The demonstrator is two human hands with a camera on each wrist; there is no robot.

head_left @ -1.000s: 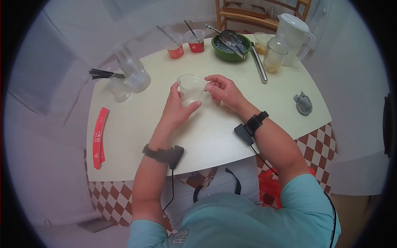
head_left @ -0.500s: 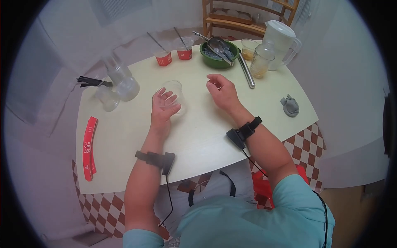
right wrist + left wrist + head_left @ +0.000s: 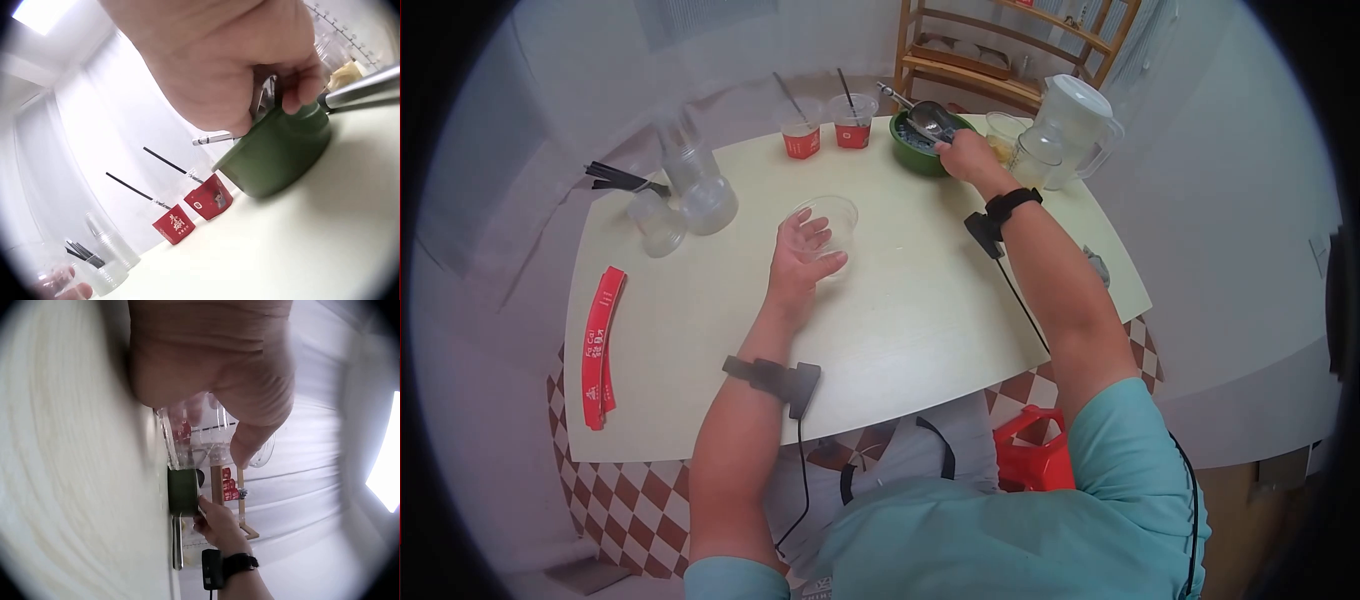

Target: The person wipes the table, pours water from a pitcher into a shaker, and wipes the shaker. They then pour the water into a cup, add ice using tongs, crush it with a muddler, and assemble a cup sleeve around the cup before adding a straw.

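My left hand [image 3: 797, 262] holds a clear plastic cup [image 3: 838, 212] low over the middle of the table, its fingers showing through the cup wall and the thumb at the near side. At the back of the table my right hand [image 3: 975, 160] reaches to a green bowl [image 3: 275, 156] of ice. Its thumb and fingers close on a metal handle [image 3: 267, 94] at the bowl's rim, in line with an ice scoop [image 3: 932, 119] lying across the bowl. A second metal utensil, probably tongs [image 3: 212, 138], sticks out past the far rim.
Two cups with red sleeves and black straws [image 3: 802, 142] stand left of the bowl. Stacked clear cups [image 3: 708, 200] and black straws [image 3: 625, 180] are at the left, above red paper strips [image 3: 600, 345]. A lidded pitcher [image 3: 1075, 125] stands right; a grey cloth [image 3: 1097, 266] lies partly behind the forearm.
The right hand let go of the cup, moved away to the right and back, and now grips a handle at the bowl. The left hand shifted left with the cup.
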